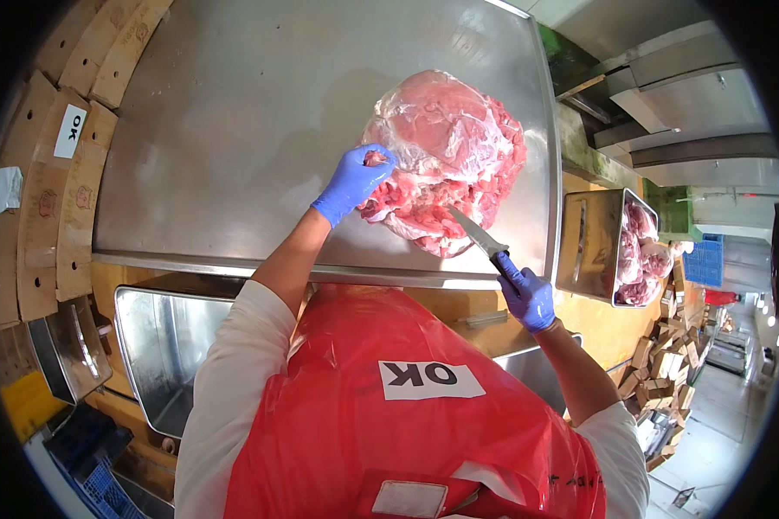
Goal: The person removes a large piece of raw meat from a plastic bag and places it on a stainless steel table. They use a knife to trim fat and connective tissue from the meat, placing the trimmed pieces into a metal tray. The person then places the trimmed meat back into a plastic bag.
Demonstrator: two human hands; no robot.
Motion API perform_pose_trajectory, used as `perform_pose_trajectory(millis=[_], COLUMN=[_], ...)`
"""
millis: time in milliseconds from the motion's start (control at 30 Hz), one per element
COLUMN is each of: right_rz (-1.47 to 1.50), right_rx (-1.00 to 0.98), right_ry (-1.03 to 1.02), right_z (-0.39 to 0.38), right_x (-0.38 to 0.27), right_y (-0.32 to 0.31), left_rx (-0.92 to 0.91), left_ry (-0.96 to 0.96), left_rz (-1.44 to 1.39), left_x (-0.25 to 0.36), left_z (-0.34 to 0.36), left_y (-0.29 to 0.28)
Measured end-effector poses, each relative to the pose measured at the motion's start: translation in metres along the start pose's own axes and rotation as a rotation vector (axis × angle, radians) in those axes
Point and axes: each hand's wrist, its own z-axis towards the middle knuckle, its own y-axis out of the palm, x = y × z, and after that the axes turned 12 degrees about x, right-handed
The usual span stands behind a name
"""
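A large slab of raw meat (446, 130), pink with white fat and membrane, lies on the steel table (225, 130) near its right side. At the meat's left edge my left hand (355, 180), in a blue glove, is closed on a small flap of meat (375, 158). My right hand (528, 298), gloved the same way, grips the dark handle of a knife (478, 232) beyond the table's front edge. The knife's blade points up and left, its tip over the ragged lower part of the slab. Whether the tip touches the meat I cannot tell.
A steel bin with meat pieces (639, 259) stands right of the table. An open steel tub (160, 346) sits below the front edge at left. Cardboard boxes (48, 199) line the left side. More cartons (666, 363) are piled on the right, near a blue crate (705, 259).
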Motion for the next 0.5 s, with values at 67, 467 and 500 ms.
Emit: perform_pose_trajectory(millis=[67,467,500], right_rz=[0.027,-0.201,-0.228], right_rx=[0.011,-0.070,-0.087], right_ry=[0.040,-0.027,-0.035], right_z=[-0.008,0.022,0.028], right_x=[-0.002,-0.052,-0.052], right_y=[0.007,-0.039,-0.048], left_rx=[-0.003,0.157,0.181], left_ry=[-0.063,0.241,0.227], left_rz=[0.007,0.404,0.525], left_x=[0.003,0.009,0.022], left_z=[-0.002,-0.008,-0.023], left_y=[0.000,0.006,0.010])
